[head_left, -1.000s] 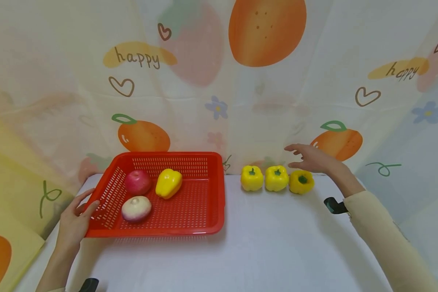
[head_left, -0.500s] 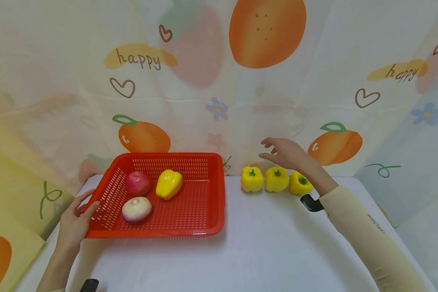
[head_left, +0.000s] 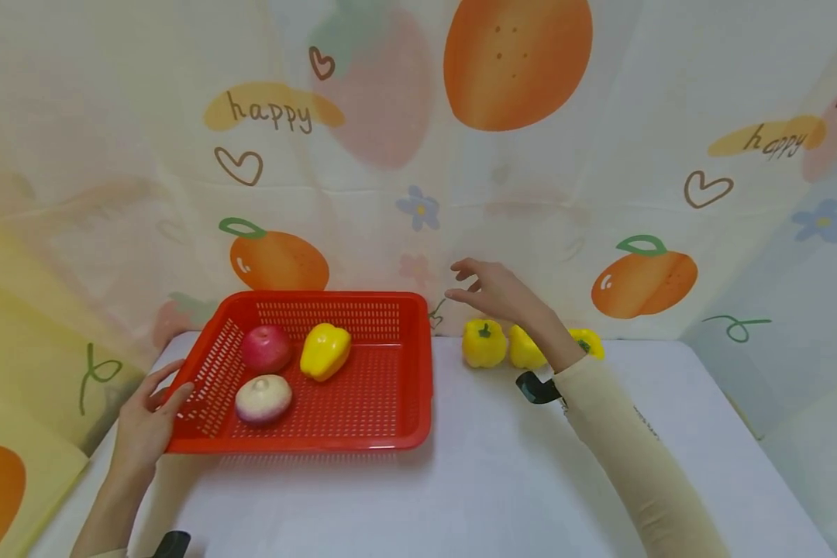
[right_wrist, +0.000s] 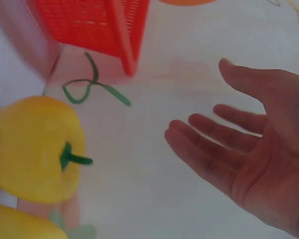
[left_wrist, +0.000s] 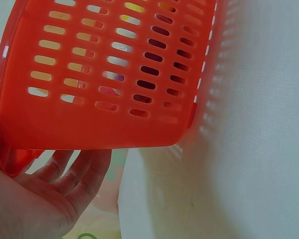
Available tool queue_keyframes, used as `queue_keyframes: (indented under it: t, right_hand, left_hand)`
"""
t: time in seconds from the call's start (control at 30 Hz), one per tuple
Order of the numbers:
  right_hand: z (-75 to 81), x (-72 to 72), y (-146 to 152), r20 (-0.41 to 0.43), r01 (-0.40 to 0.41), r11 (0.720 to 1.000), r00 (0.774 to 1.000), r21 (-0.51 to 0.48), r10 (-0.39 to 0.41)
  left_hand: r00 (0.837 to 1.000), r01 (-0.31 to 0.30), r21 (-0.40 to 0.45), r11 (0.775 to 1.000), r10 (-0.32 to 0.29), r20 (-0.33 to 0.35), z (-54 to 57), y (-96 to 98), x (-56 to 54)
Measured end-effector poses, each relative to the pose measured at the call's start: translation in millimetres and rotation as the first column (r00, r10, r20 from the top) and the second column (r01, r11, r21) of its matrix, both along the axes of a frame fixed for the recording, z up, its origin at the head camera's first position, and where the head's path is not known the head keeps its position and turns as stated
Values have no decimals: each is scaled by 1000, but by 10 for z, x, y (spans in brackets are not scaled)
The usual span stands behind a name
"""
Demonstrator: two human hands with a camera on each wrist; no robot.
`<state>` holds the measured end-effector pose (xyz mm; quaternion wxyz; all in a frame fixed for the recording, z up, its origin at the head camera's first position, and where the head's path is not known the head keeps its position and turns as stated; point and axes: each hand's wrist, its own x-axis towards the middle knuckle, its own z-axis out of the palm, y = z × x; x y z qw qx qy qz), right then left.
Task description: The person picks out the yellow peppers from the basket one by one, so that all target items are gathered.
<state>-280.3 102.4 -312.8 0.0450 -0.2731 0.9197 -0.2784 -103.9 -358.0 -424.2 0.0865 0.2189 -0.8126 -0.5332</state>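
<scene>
My left hand (head_left: 142,422) holds the left corner of a red plastic basket (head_left: 421,372), thumb over the rim; in the left wrist view its fingers (left_wrist: 82,174) lie along the outer side. Inside the basket are a red apple (head_left: 266,349), a white-and-purple turnip (head_left: 263,399) and a yellow bell pepper (head_left: 325,353). With nothing in it, my right hand (head_left: 495,291) hovers above a row of three more yellow bell peppers, fingers loosely bent. The leftmost pepper (head_left: 484,343) shows whole; my forearm partly hides the middle one (head_left: 525,349) and the right one (head_left: 589,341).
A white table (head_left: 460,473) carries everything. Directly behind it hangs a printed cloth (head_left: 530,170) with fruit pictures, and more cloth rises at both sides. The basket's right wall stands just left of the pepper row.
My right hand has travelled left from above the rightmost pepper to above the leftmost one, toward the basket. The left hand and the basket keep their places.
</scene>
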Motion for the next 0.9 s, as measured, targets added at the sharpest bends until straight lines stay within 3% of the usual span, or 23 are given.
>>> queue_keyframes:
  t: [0.27, 0.47, 0.7, 0.9]
  right_hand:
    - [-145, -29, -378, 34, -58, 995, 998, -75, 61]
    - [-239, -30, -642, 55, -33, 992, 998, -118, 40]
    - [-311, 29, -892, 75, -10, 997, 997, -73, 16]
    - [-397, -32, -1045, 70, -20, 998, 997, -56, 24]
  left_hand:
    - [1000, -3, -10, 1000, 3, 22, -3, 4, 5]
    - [999, 0, -22, 1000, 0, 36, 4, -3, -2]
    - [999, -7, -8, 1000, 7, 36, -3, 2, -1]
    - [1000, 1, -10, 1000, 0, 28, 3, -10, -7]
